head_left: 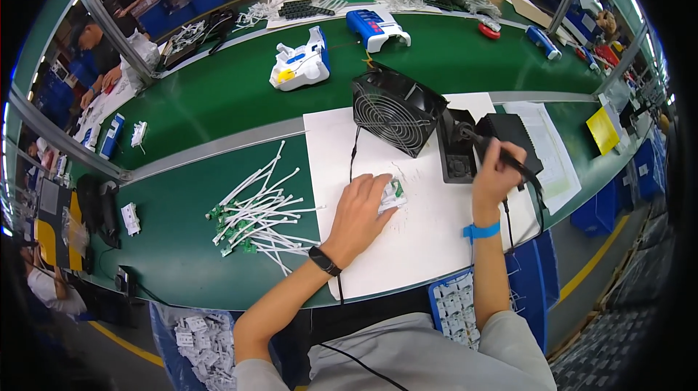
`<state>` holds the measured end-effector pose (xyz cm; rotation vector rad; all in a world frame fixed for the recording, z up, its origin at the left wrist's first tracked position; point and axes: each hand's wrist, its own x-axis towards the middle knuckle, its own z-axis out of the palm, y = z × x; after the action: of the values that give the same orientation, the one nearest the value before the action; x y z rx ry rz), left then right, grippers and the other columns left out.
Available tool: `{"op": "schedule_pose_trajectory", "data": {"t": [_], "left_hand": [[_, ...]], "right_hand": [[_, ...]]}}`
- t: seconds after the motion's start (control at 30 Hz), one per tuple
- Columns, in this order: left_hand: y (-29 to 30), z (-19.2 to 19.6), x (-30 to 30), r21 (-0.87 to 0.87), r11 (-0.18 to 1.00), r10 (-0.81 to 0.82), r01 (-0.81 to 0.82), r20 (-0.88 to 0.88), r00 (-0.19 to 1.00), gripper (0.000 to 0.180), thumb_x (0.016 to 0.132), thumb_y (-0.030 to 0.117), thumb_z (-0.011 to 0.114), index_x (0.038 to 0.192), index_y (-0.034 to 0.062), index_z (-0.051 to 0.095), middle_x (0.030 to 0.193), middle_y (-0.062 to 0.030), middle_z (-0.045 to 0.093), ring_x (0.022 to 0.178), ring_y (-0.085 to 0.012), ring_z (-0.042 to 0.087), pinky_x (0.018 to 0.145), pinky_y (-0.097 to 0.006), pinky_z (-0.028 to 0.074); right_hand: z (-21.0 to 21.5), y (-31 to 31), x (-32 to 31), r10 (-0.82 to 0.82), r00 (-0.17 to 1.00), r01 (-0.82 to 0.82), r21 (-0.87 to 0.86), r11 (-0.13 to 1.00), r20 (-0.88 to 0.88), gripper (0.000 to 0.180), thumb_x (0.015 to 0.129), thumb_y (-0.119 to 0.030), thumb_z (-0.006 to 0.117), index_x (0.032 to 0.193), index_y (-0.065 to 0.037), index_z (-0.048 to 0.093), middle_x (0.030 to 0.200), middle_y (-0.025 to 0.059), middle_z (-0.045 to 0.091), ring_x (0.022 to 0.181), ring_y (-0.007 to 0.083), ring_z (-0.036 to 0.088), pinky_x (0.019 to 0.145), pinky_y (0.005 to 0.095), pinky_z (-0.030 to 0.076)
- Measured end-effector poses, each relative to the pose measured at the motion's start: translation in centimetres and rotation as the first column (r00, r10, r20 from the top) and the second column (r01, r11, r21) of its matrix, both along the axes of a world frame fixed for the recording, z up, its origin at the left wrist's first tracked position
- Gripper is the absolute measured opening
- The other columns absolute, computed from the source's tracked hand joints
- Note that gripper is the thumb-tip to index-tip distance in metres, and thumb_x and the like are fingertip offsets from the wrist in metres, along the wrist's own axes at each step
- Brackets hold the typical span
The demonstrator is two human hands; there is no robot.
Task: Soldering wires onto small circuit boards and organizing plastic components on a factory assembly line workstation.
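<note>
My left hand [360,209] rests on the white sheet [429,238] and pinches a small green circuit board with a white flat cable [393,194]. My right hand [494,171] is closed around the black handle of a soldering iron [512,160], whose tip points at the black iron stand [456,145]. A black cord runs from the iron down past my right wrist. A black wristband sits on my left wrist, a blue strap on my right.
A black fan [396,109] stands on the sheet behind my hands. A pile of white cables with green boards [258,209] lies to the left on the green mat. A blue bin of parts [458,304] sits at my lap. Other people work across the table.
</note>
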<state>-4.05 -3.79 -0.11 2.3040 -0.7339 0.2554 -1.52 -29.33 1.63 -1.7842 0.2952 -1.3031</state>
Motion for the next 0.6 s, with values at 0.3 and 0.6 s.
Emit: {"op": "schedule_pose_trajectory", "data": {"t": [0.3,0.6], "left_hand": [[3.1,-0.1,-0.4,0.124,0.984,-0.145,0.13,0.119,0.982,0.041,0.084,0.016,0.074,0.122,0.0098,0.061,0.132,-0.0123,0.057,0.126,-0.0323,0.051,0.103,-0.042,0.044],[3.7,-0.7,-0.1,0.126,0.982,-0.153,0.14,0.094,0.984,0.043,0.085,0.018,0.074,0.126,0.0106,0.061,0.136,-0.012,0.054,0.129,-0.0311,0.048,0.104,-0.042,0.043]], "right_hand": [[-3.1,2.1,-4.8,0.492,0.868,-0.491,-0.03,0.871,0.065,0.015,0.093,-0.011,0.059,0.089,-0.004,0.047,0.074,0.0046,0.047,0.065,0.012,0.043,0.06,0.0265,0.036],[-3.2,3.5,-4.5,0.622,0.773,-0.634,-0.105,0.766,-0.128,0.015,0.086,-0.007,0.067,0.082,-0.003,0.053,0.06,0.0073,0.055,0.051,0.0144,0.049,0.05,0.0271,0.037]]}}
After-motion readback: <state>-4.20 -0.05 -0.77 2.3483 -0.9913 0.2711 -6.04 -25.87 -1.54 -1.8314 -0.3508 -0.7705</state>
